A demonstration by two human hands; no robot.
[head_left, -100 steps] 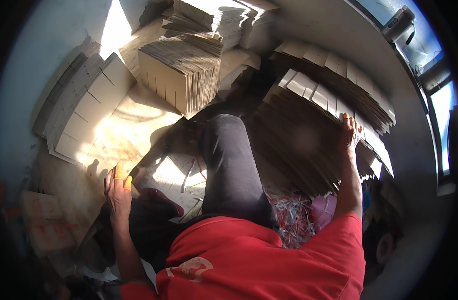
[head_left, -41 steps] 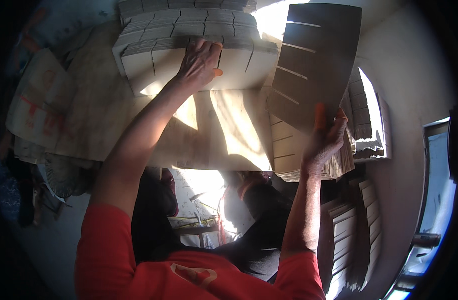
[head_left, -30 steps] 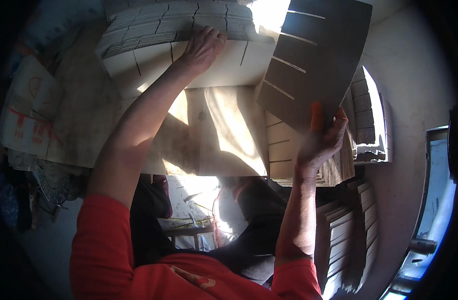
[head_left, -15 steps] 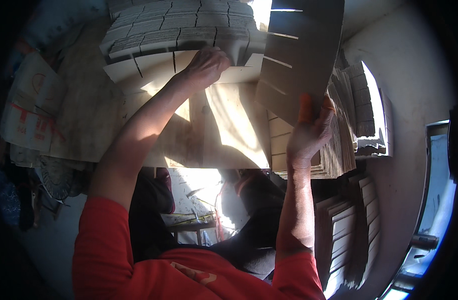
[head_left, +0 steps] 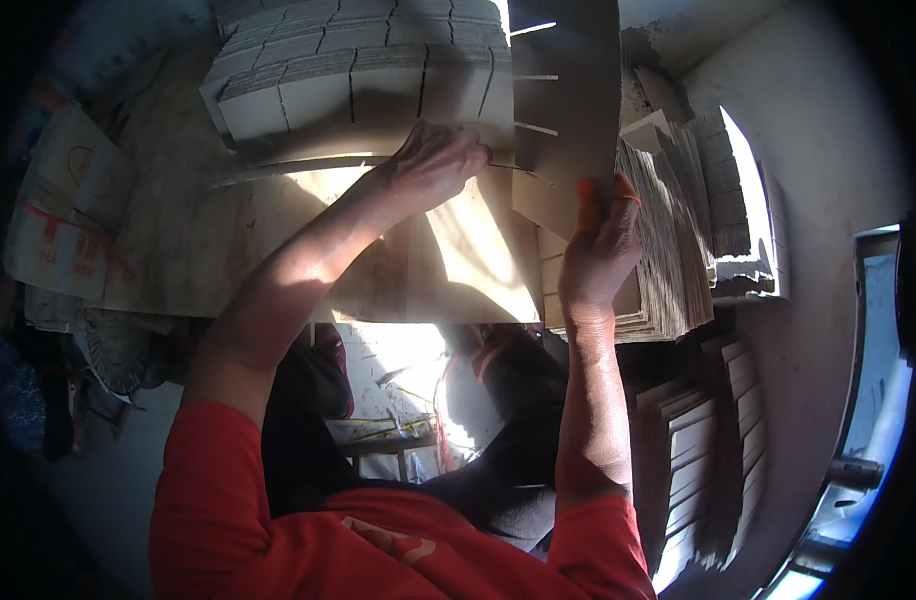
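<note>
My right hand (head_left: 600,245), with orange covers on its finger and thumb, is closed on the lower end of a slotted cardboard strip (head_left: 568,100) held upright. Slots cut into this strip's left edge let light through. My left hand (head_left: 440,170) pinches a second cardboard strip (head_left: 313,165), which shows nearly edge-on as a thin line above the board. The second strip's right end reaches the upright one; whether their slots engage, I cannot tell. Just beyond my left hand stands a stack of slotted cardboard strips (head_left: 363,85).
A wooden board (head_left: 378,285) lies under my hands, partly sunlit. More cardboard piles (head_left: 668,240) stand at its right. Lower right are further slotted strips (head_left: 690,470). A white box with red print (head_left: 63,210) sits at the left. A wall (head_left: 828,150) bounds the right side.
The upright strip has moved left with my right hand. My left hand has shifted right and slightly nearer, and its strip has turned from showing its face to nearly edge-on, away from the stack.
</note>
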